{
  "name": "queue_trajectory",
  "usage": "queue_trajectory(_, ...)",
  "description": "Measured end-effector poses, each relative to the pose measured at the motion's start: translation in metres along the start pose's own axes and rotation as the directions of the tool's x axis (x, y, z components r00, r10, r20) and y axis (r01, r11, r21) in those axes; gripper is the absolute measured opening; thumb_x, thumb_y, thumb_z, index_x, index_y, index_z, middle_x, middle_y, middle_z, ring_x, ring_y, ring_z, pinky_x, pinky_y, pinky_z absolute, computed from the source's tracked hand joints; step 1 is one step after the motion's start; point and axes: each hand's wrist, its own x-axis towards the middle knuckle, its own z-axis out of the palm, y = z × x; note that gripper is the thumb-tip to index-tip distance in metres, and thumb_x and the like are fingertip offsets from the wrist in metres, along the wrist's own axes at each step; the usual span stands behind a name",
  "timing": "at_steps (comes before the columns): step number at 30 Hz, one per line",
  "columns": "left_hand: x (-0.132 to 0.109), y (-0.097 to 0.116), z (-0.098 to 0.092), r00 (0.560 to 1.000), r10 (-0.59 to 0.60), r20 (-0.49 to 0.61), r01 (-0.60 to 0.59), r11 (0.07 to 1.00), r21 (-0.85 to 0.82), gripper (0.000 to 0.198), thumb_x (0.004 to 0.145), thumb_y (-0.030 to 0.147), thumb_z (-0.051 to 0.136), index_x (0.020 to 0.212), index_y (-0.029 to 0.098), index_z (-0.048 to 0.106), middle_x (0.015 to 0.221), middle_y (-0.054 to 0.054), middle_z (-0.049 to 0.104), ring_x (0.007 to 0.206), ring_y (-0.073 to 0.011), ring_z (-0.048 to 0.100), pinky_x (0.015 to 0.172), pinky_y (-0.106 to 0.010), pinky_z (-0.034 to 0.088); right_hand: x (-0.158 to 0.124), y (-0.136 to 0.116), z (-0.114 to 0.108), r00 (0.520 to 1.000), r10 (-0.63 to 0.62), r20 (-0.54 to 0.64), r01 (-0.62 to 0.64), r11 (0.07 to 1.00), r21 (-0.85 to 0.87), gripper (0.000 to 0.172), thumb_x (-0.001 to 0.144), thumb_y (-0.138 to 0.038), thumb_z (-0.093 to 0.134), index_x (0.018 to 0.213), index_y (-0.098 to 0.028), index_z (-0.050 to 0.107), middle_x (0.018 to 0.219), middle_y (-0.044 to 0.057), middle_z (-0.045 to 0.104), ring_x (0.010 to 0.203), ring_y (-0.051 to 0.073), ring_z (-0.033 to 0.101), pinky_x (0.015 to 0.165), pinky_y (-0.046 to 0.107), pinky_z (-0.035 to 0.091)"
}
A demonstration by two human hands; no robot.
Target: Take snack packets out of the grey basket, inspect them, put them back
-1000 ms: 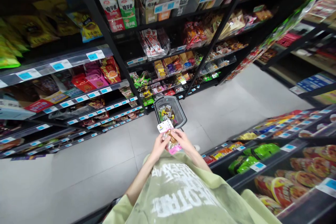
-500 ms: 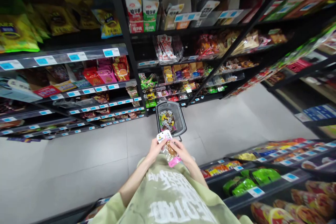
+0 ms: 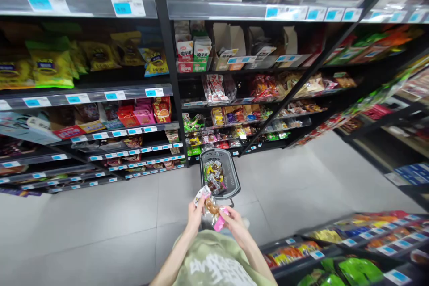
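Fingers of the left hand (image 3: pixel 195 214) are closed on the upper end of a snack packet (image 3: pixel 211 207), near its white label; fingers of the right hand (image 3: pixel 234 222) pinch the lower pink end of the same packet; so the packet is held between both hands, in front of the green shirt (image 3: pixel 214 268), tilted, with something brown visible through its clear middle. Just beyond the hands stands a grey shopping basket (image 3: pixel 231 174) on the pale tiled floor (image 3: pixel 100 223); it already contains several small colourful packets; behind it rise black shelves (image 3: pixel 167 80) full of snacks with blue price tags.
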Motion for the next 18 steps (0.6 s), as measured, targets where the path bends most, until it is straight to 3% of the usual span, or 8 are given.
queue_trajectory(3, 0.0, -0.005, 0.002, 1.0, -0.012, 0.002, 0.013, 0.997, -0.078, 0.063, 0.077, 0.075, 0.061, 0.053, 0.017, 0.053, 0.049, 0.002, 0.048, 0.05, -0.0117, 0.043, 0.052, -0.024, 0.036, 0.01, -0.001, -0.006, 1.0, 0.002, -0.026, -0.003, 0.999, -0.04, 0.042, 0.069, -0.053, 0.084, 0.098, -0.024, 0.076, 0.081, 0.005, 0.072, 0.067, 0.021, 0.064, 0.062, 0.034, 0.052)
queue_trajectory(8, 0.007, -0.006, 0.009, 0.997, -0.051, -0.064, 0.039, 0.984, -0.172, 0.068, 0.083, 0.075, 0.052, 0.049, 0.017, 0.05, 0.047, 0.0, 0.048, 0.05, -0.0113, 0.045, 0.054, -0.024, 0.038, 0.039, -0.007, -0.019, 0.997, -0.007, 0.082, 0.016, 0.994, -0.106, 0.042, 0.068, -0.052, 0.085, 0.094, -0.02, 0.076, 0.077, 0.006, 0.074, 0.066, 0.021, 0.067, 0.065, 0.035, 0.052)
queue_trajectory(10, 0.011, -0.005, 0.014, 0.994, -0.07, -0.087, 0.047, 0.97, -0.237, 0.061, 0.078, 0.073, 0.06, 0.059, 0.015, 0.056, 0.051, 0.001, 0.051, 0.05, -0.0107, 0.047, 0.052, -0.023, 0.038, 0.054, -0.014, -0.026, 0.994, 0.002, 0.105, 0.01, 0.994, -0.107, 0.045, 0.066, -0.052, 0.086, 0.094, -0.018, 0.076, 0.076, 0.007, 0.074, 0.066, 0.022, 0.068, 0.066, 0.035, 0.053)
queue_trajectory(12, 0.015, -0.004, 0.021, 0.99, -0.102, -0.099, 0.068, 0.953, -0.294, 0.055, 0.069, 0.069, 0.072, 0.083, 0.015, 0.065, 0.062, 0.002, 0.058, 0.052, -0.0107, 0.051, 0.051, -0.022, 0.039, 0.072, -0.024, -0.035, 0.995, 0.006, 0.096, 0.002, 0.996, -0.085, 0.048, 0.063, -0.052, 0.088, 0.093, -0.018, 0.075, 0.077, 0.008, 0.075, 0.066, 0.023, 0.069, 0.067, 0.036, 0.055)
queue_trajectory(14, 0.018, -0.004, 0.027, 0.981, -0.15, -0.125, 0.107, 0.948, -0.3, 0.066, 0.062, 0.062, 0.079, 0.108, 0.017, 0.063, 0.071, 0.001, 0.063, 0.056, -0.0112, 0.056, 0.052, -0.021, 0.041, 0.095, -0.035, -0.05, 0.998, 0.005, 0.059, -0.003, 0.999, -0.036, 0.049, 0.061, -0.049, 0.089, 0.095, -0.017, 0.074, 0.083, 0.008, 0.076, 0.073, 0.023, 0.072, 0.071, 0.037, 0.057)
queue_trajectory(16, 0.022, -0.005, 0.034, 0.968, -0.194, -0.158, 0.143, 0.947, -0.287, 0.071, 0.058, 0.058, 0.081, 0.113, 0.017, 0.062, 0.072, 0.001, 0.065, 0.058, -0.0117, 0.058, 0.056, -0.021, 0.043, 0.123, -0.042, -0.069, 1.0, 0.011, -0.01, -0.011, 0.999, 0.035, 0.053, 0.057, -0.044, 0.091, 0.099, -0.018, 0.073, 0.093, 0.009, 0.077, 0.082, 0.023, 0.073, 0.078, 0.036, 0.058)
queue_trajectory(18, 0.028, -0.009, 0.043, 0.954, -0.234, -0.187, 0.173, 0.941, -0.292, 0.069, 0.054, 0.058, 0.081, 0.106, 0.016, 0.064, 0.068, 0.0, 0.065, 0.058, -0.0121, 0.058, 0.056, -0.022, 0.043, 0.155, -0.043, -0.09, 0.993, 0.026, -0.113, -0.015, 0.995, 0.097, 0.058, 0.05, -0.041, 0.093, 0.099, -0.019, 0.072, 0.095, 0.006, 0.077, 0.087, 0.023, 0.074, 0.083, 0.035, 0.058)
